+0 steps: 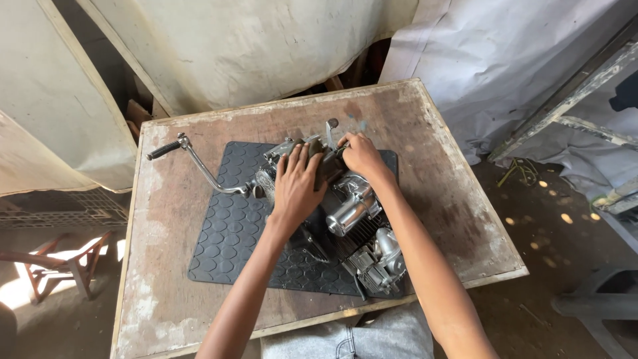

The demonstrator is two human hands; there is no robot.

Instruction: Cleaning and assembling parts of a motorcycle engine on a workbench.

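I had the left hand [297, 188] flat on the small engine [332, 213], fingers [292, 163] spread and pressing its dark casing. The right hand [362, 156] curled its fingers closed on the engine's far top edge. The engine lay on a black studded mat [226, 233] on the worn wooden desk [452, 199], its kick lever [199, 163] reaching left of my fingers

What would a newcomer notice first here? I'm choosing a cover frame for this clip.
The engine lies mid-table on a black studded mat, with the left hand flat on its top and the right hand gripping its far end. A bent kick lever sticks out to the left over the worn wooden table.
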